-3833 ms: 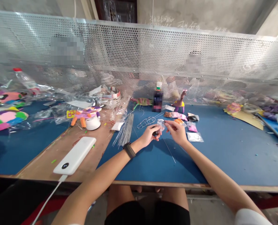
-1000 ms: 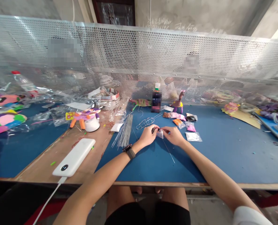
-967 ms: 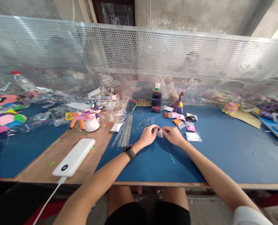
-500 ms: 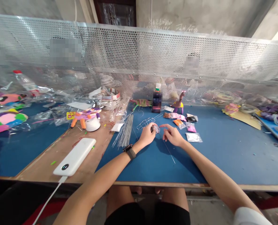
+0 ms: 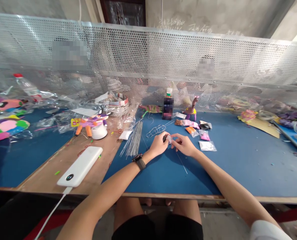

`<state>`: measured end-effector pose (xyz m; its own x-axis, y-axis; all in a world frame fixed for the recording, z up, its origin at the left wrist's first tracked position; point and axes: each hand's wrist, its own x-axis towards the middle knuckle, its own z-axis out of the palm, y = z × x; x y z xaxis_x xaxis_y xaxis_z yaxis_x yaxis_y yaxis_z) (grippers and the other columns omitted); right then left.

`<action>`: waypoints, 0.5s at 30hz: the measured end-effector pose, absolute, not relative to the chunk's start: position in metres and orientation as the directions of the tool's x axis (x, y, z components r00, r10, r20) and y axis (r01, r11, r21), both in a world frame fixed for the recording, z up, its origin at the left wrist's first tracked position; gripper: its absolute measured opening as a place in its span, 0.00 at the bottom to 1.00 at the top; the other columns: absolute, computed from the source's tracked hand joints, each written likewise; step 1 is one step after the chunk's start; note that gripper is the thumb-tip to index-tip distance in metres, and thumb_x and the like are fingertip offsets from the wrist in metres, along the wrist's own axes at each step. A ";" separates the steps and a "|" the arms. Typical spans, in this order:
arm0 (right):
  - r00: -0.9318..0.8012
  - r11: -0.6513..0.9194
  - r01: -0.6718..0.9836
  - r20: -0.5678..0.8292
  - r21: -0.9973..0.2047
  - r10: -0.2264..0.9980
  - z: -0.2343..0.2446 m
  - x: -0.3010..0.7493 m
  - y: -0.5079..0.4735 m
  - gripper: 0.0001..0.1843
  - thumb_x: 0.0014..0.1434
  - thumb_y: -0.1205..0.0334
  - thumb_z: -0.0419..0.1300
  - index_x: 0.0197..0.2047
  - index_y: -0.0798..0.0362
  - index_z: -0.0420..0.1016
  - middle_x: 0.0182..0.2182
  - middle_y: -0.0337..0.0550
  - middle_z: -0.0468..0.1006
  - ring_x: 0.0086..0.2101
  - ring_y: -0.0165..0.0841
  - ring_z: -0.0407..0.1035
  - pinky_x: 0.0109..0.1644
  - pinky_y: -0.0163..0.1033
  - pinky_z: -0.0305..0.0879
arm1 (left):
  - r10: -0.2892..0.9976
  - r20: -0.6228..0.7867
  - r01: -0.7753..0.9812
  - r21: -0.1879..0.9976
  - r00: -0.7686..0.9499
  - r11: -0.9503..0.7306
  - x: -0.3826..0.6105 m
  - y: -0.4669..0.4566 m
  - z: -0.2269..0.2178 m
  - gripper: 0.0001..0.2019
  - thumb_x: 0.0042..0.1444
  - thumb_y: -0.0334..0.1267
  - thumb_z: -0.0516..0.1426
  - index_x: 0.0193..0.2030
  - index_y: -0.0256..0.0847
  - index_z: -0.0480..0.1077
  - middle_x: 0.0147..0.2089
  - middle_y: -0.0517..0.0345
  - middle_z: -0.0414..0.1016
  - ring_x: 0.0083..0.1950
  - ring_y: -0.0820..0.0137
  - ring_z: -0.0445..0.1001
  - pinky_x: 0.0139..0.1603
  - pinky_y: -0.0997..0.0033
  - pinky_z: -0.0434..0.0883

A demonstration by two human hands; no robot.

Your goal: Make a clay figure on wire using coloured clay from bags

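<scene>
My left hand [image 5: 159, 145] is closed around a small clear plastic packet [image 5: 169, 139] with something dark at its upper edge. From the other side, my right hand [image 5: 184, 145] pinches the same packet between thumb and fingers. What is inside the packet is partly hidden by the fingers. A thin straight wire [image 5: 182, 162] lies on the blue mat below my right hand. Just behind my left hand rests a bent wire frame [image 5: 156, 131]. A bundle of straight wires [image 5: 135, 141] lies to the left of it.
Several small packets of coloured clay, including a white packet [image 5: 207, 146] and an orange packet [image 5: 192, 131], lie to the right. A dark bottle [image 5: 167, 108] and a clay snail-like figure [image 5: 191, 111] stand behind. On the left are a power bank [image 5: 80, 166] and an orange-purple figure [image 5: 92, 122].
My right hand has moved left to the packet, and its fingers have closed on it. My left hand has shifted slightly right, still holding the packet.
</scene>
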<state>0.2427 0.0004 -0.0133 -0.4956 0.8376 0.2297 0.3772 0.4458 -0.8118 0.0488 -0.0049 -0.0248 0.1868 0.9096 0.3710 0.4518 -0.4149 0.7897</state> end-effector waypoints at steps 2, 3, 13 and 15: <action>-0.475 0.440 0.397 0.230 -0.805 0.850 -0.014 0.243 0.001 0.18 0.68 0.48 0.59 0.52 0.51 0.75 0.26 0.39 0.83 0.21 0.31 0.74 0.30 0.35 0.72 | 0.912 0.378 0.460 0.789 0.157 -0.407 0.049 -0.005 -0.024 0.07 0.66 0.34 0.53 0.43 0.41 0.73 0.39 0.55 0.81 0.38 0.67 0.78 0.43 0.69 0.71; -0.462 0.436 0.407 0.231 -0.803 0.856 -0.014 0.243 0.002 0.17 0.67 0.49 0.59 0.51 0.51 0.76 0.25 0.38 0.83 0.21 0.32 0.74 0.30 0.35 0.72 | 0.912 0.388 0.465 0.788 0.135 -0.404 0.049 -0.004 -0.023 0.07 0.67 0.36 0.53 0.43 0.41 0.72 0.39 0.55 0.81 0.38 0.67 0.78 0.44 0.69 0.71; -0.290 0.362 0.479 0.245 -0.800 0.925 -0.022 0.247 0.012 0.16 0.65 0.50 0.59 0.49 0.51 0.76 0.22 0.37 0.81 0.19 0.34 0.74 0.27 0.37 0.70 | 0.925 0.374 0.415 0.832 0.073 -0.369 0.051 -0.011 -0.012 0.16 0.67 0.48 0.55 0.30 0.42 0.65 0.26 0.63 0.68 0.29 0.72 0.67 0.34 0.71 0.64; -0.265 0.328 0.445 0.227 -0.833 0.937 -0.024 0.247 0.013 0.16 0.65 0.49 0.58 0.50 0.51 0.75 0.21 0.37 0.80 0.19 0.34 0.73 0.25 0.37 0.69 | 0.932 0.340 0.362 0.859 0.128 -0.363 0.051 -0.014 -0.010 0.15 0.68 0.45 0.52 0.30 0.42 0.63 0.25 0.64 0.66 0.28 0.73 0.65 0.33 0.72 0.62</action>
<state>0.2467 0.0134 -0.0238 -0.2648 0.9371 0.2273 0.4450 0.3279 -0.8333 0.0507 -0.0140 -0.0101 0.1275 0.9318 0.3400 0.3616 -0.3628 0.8588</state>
